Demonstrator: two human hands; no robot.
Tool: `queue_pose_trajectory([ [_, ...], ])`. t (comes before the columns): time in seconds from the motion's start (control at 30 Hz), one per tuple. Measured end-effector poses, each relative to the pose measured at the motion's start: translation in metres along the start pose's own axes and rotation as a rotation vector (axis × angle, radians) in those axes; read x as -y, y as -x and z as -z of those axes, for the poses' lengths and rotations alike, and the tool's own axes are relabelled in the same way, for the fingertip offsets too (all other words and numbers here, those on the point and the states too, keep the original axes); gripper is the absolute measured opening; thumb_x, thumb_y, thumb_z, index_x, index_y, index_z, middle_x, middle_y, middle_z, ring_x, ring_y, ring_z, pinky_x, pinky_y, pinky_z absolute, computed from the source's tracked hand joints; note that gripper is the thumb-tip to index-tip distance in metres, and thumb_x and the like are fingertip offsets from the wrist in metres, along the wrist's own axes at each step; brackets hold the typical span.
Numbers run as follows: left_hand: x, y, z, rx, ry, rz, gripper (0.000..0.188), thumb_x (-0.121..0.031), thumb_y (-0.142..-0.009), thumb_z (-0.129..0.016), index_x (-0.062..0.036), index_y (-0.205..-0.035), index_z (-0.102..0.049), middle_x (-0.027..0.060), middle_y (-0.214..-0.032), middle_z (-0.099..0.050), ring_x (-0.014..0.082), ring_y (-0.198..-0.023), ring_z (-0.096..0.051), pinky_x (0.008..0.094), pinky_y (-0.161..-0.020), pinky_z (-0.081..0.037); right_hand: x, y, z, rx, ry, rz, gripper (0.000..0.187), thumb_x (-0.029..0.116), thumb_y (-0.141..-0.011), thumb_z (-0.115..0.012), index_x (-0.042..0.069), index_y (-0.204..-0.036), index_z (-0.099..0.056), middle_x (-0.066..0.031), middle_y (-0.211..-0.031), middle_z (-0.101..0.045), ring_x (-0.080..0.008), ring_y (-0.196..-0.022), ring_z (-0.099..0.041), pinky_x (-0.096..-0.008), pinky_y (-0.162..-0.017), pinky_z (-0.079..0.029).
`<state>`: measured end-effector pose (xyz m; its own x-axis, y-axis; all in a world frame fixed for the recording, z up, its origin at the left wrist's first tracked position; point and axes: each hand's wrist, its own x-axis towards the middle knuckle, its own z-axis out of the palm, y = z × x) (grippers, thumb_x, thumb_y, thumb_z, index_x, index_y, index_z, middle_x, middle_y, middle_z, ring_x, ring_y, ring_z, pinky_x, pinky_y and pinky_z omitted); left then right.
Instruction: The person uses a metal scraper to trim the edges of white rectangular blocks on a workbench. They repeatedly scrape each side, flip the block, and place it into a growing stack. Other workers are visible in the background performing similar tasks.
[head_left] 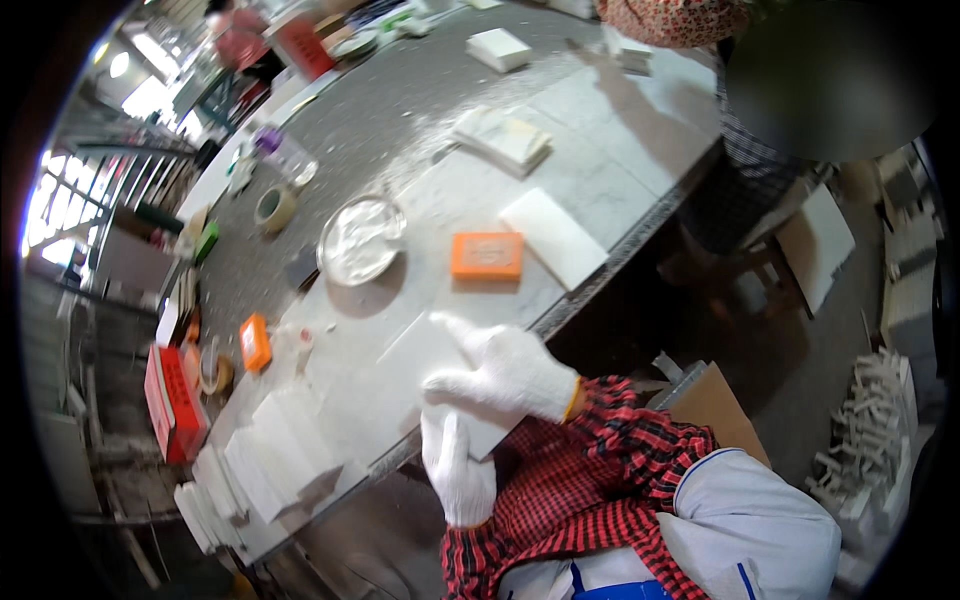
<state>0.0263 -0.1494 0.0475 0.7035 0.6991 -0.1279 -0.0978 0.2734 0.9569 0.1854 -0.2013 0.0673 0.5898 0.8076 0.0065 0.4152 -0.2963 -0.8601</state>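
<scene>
A flat white tile (pixel 415 352) lies at the near edge of the dusty grey table (pixel 620 160), partly overhanging it. My right hand (pixel 505 372), in a white glove, lies on top of the tile and holds it down. My left hand (pixel 457 468), also gloved, grips the tile's near edge from below the table rim. Both sleeves are red and black check. The part of the tile under my hands is hidden.
An orange block (pixel 487 255), a round metal dish of white powder (pixel 360 238) and a white slab (pixel 553 238) sit just beyond. Stacked white tiles (pixel 270 460), a small orange box (pixel 255 342), a red box (pixel 175 400) and a tape roll (pixel 275 208) are to the left. Another person's sleeve (pixel 665 20) is at the far end.
</scene>
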Motion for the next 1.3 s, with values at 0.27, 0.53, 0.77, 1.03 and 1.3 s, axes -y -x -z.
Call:
queue_pose_trajectory([
  [0.27,0.008,0.010,-0.016,0.020,0.155,0.147,0.050,-0.021,-0.112,-0.051,0.0013,-0.154,-0.039,0.0134,-0.136,-0.059,0.0217,-0.116,-0.065,0.0346,-0.095,-0.055,-0.027,0.020,0.003,-0.159,-0.154,-0.021,0.047,0.036,-0.109,-0.054,-0.001,-0.136,-0.063,-0.0265,-0.101,-0.072,-0.0417,-0.092,-0.073,-0.0430,-0.080,-0.058],
  [0.53,0.007,-0.020,-0.047,-0.001,0.237,0.210,0.050,-0.024,-0.111,-0.051,-0.0004,-0.154,-0.040,0.0129,-0.133,-0.060,0.0229,-0.117,-0.063,0.0364,-0.097,-0.054,-0.053,0.082,0.050,-0.016,-0.445,-0.246,0.045,0.026,-0.107,-0.057,-0.003,-0.142,-0.059,-0.0263,-0.126,-0.070,-0.0331,-0.115,-0.072,-0.0380,-0.099,-0.054],
  [0.77,0.011,-0.031,-0.038,-0.083,0.197,0.226,0.048,-0.019,-0.111,-0.051,-0.0005,-0.154,-0.040,0.0138,-0.133,-0.059,0.0235,-0.119,-0.063,0.0383,-0.099,-0.055,-0.091,0.088,0.075,-0.466,-0.296,-0.361,0.053,0.019,-0.097,-0.073,0.001,-0.145,-0.059,-0.0121,-0.100,-0.076,-0.0167,-0.084,-0.071,-0.0309,-0.081,-0.057],
  [1.03,0.020,-0.041,0.008,-0.289,0.069,0.076,0.047,-0.020,-0.111,-0.049,-0.0029,-0.154,-0.043,0.0115,-0.133,-0.060,0.0248,-0.116,-0.066,0.0412,-0.091,-0.061,-0.114,0.054,0.075,-0.608,0.305,-0.417,0.107,0.046,-0.077,-0.091,0.007,-0.161,-0.035,-0.0145,-0.125,-0.060,-0.0271,-0.098,-0.064,-0.0407,-0.085,-0.057],
  [1.3,0.027,-0.054,0.038,-0.290,-0.367,-0.078,0.069,-0.012,-0.108,-0.048,0.0013,-0.168,-0.016,0.0204,-0.164,-0.036,0.0293,-0.142,-0.048,0.0397,-0.117,-0.041,-0.110,0.025,0.064,-0.653,0.666,-0.256,0.103,0.046,-0.071,-0.091,0.008,-0.154,-0.043,-0.0152,-0.135,-0.053,-0.0388,-0.124,-0.048,-0.0502,-0.106,-0.044],
])
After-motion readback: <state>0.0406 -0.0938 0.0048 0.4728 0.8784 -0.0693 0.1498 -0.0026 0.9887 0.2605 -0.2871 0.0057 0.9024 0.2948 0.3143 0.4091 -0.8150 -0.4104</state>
